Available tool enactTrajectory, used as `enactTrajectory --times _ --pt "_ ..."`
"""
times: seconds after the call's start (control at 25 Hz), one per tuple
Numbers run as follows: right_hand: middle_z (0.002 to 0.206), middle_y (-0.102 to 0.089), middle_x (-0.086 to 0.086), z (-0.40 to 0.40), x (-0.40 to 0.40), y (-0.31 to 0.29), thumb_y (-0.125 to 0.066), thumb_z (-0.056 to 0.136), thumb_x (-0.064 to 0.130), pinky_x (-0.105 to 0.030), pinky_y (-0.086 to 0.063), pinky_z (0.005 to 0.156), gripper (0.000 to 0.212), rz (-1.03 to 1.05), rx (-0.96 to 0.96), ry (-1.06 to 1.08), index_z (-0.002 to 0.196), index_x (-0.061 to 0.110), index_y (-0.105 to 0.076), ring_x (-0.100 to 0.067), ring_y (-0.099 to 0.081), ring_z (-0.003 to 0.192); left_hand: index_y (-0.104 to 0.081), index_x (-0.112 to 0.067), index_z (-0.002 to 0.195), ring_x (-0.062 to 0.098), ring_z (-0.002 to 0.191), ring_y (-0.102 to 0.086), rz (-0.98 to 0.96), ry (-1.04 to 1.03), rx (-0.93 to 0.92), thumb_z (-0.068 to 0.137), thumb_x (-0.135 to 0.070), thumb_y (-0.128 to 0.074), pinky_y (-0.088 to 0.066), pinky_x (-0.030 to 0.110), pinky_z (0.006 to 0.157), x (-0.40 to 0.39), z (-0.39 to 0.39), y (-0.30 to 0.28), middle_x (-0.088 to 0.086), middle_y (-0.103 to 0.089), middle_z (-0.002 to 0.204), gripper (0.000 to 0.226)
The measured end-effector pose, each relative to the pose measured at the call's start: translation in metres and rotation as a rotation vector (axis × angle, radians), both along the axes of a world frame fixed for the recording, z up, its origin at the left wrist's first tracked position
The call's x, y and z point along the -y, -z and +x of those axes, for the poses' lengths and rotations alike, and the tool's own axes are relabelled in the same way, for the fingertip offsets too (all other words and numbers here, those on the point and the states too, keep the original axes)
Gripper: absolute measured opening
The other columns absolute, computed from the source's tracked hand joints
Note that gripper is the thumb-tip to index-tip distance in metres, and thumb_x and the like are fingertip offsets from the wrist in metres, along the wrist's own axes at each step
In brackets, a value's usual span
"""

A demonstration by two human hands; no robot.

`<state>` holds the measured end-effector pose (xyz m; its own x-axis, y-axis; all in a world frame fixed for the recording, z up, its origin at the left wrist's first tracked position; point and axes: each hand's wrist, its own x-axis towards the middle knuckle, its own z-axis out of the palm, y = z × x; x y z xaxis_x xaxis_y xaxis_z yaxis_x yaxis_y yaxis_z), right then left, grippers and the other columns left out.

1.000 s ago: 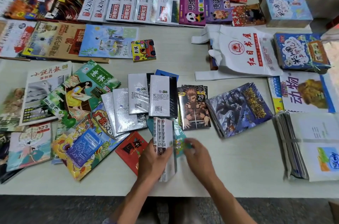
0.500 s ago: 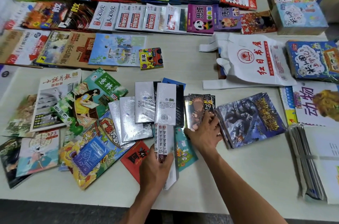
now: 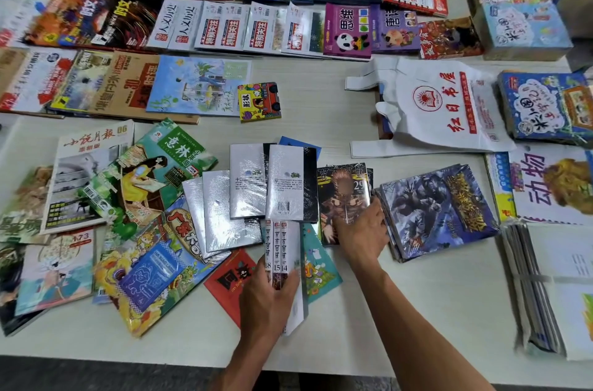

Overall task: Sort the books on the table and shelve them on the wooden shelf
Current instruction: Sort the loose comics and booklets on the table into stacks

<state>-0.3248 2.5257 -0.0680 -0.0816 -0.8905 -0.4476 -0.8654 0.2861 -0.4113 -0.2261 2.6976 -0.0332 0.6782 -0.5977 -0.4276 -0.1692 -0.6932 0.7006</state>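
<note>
A pale table [image 3: 401, 310] is filling the whole frame, and it is lying thick with books and magazines, in neat rows along the top and in a loose heap at lower left. No wooden shelf is showing anywhere. Low in the centre, the left hand [image 3: 268, 301] is gripping a small stack of numbered volumes [image 3: 276, 249], spines up, with 18, 15 and 14 readable. Just right of it, the right hand [image 3: 362, 230] is curling its fingers onto the lower right corner of a shrink-wrapped comic marked 29 [image 3: 345, 195], seemingly taking hold of it.

The wrap is looking slick, so I would guess the comic could be slipping out as it lifts. It is overlapping the silver-wrapped books [image 3: 256, 188] on its left and touching the dark fantasy stack [image 3: 436, 208] on its right, so a careless drag could be shoving either one askew.

The only container is a white plastic bag [image 3: 433, 108] at upper right, lying flat over something dark that I cannot make out.
</note>
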Motion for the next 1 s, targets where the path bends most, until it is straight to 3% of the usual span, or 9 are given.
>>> enactTrajectory --times 0.12,0.28,0.36,0.52,0.56,0.64,0.68,0.8,1.0 --pt "0.155 -0.036 -0.022 0.001 -0.002 -0.001 -0.069 0.087 0.053 -0.053 -0.036 0.112 0.102 0.022 -0.034 -0.013 0.155 0.002 -0.012 -0.043 -0.043 0.135 -0.061 -0.030 0.106 0.006 0.080 -0.069 0.005 0.005 0.001 0.084 -0.044 -0.071 -0.060 0.037 0.071 0.000 0.000 -0.001 -0.016 -0.069 0.091 0.027" --pt "0.135 -0.051 -0.023 -0.002 -0.007 0.000 -0.073 0.084 0.050 -0.051 -0.045 0.104 0.087 0.011 -0.053 0.057 0.141 0.002 -0.028 -0.040 -0.053 0.120 -0.057 -0.035 0.103 0.000 0.080 -0.067 0.002 0.022 -0.001 0.084 -0.044 -0.070 -0.055 0.024 0.066 -0.001 0.001 -0.001 -0.021 -0.066 0.088 0.025" --pt "0.127 -0.057 -0.020 -0.013 0.000 -0.002 -0.078 0.082 0.038 -0.051 -0.049 0.099 0.075 0.021 0.068 0.154 0.133 0.005 -0.035 -0.038 -0.058 0.113 -0.059 -0.032 0.104 0.000 0.078 -0.066 -0.001 0.014 0.010 0.084 -0.043 -0.070 -0.051 0.020 0.064 -0.001 0.001 -0.001 -0.021 -0.065 0.086 0.025" --pt "0.125 -0.061 -0.017 -0.023 0.008 -0.008 -0.080 0.084 0.026 -0.039 -0.055 0.085 0.061 0.130 0.419 0.329 0.127 0.011 -0.039 -0.027 -0.064 0.104 -0.064 -0.024 0.105 0.013 0.078 -0.067 0.012 -0.006 0.011 0.084 -0.041 -0.072 -0.053 0.031 0.069 -0.001 0.000 0.005 -0.008 -0.071 0.089 0.028" --pt "0.133 -0.057 -0.019 -0.015 0.005 -0.007 -0.078 0.086 0.029 -0.043 -0.054 0.092 0.064 0.149 0.366 0.273 0.132 0.009 -0.038 -0.030 -0.061 0.113 -0.064 -0.023 0.105 0.014 0.078 -0.067 0.011 -0.009 0.009 0.084 -0.041 -0.072 -0.052 0.031 0.069 -0.001 0.001 0.005 -0.007 -0.071 0.089 0.029" --pt "0.149 -0.039 -0.023 -0.002 -0.002 -0.005 -0.072 0.088 0.037 -0.056 -0.039 0.110 0.080 0.123 0.123 0.120 0.145 0.005 -0.027 -0.039 -0.042 0.135 -0.063 -0.025 0.105 0.014 0.080 -0.067 0.016 -0.009 -0.001 0.084 -0.043 -0.071 -0.053 0.032 0.070 -0.001 0.000 0.003 -0.008 -0.071 0.091 0.029" --pt "0.150 -0.035 -0.023 0.001 -0.003 -0.006 -0.070 0.088 0.040 -0.059 -0.034 0.113 0.083 0.120 0.060 0.100 0.147 0.004 -0.024 -0.041 -0.035 0.138 -0.061 -0.027 0.104 0.013 0.080 -0.067 0.020 -0.003 -0.009 0.084 -0.044 -0.070 -0.053 0.031 0.069 -0.001 0.001 0.002 -0.009 -0.071 0.091 0.027" --pt "0.136 -0.048 -0.022 -0.007 0.001 -0.006 -0.073 0.085 0.044 -0.057 -0.042 0.106 0.077 0.154 0.082 0.105 0.138 0.005 -0.032 -0.039 -0.048 0.125 -0.057 -0.033 0.099 0.001 0.075 -0.064 0.041 0.022 -0.009 0.085 -0.045 -0.069 -0.047 0.020 0.059 0.001 0.002 -0.001 -0.016 -0.067 0.086 0.022" --pt "0.121 -0.060 -0.019 -0.026 0.018 -0.006 -0.079 0.080 0.033 -0.050 -0.054 0.093 0.072 0.146 0.234 0.168 0.130 0.003 -0.037 -0.035 -0.061 0.105 -0.059 -0.031 0.105 0.005 0.077 -0.067 0.040 0.033 -0.005 0.086 -0.044 -0.068 -0.050 0.022 0.060 0.002 0.001 -0.001 -0.015 -0.068 0.089 0.025"
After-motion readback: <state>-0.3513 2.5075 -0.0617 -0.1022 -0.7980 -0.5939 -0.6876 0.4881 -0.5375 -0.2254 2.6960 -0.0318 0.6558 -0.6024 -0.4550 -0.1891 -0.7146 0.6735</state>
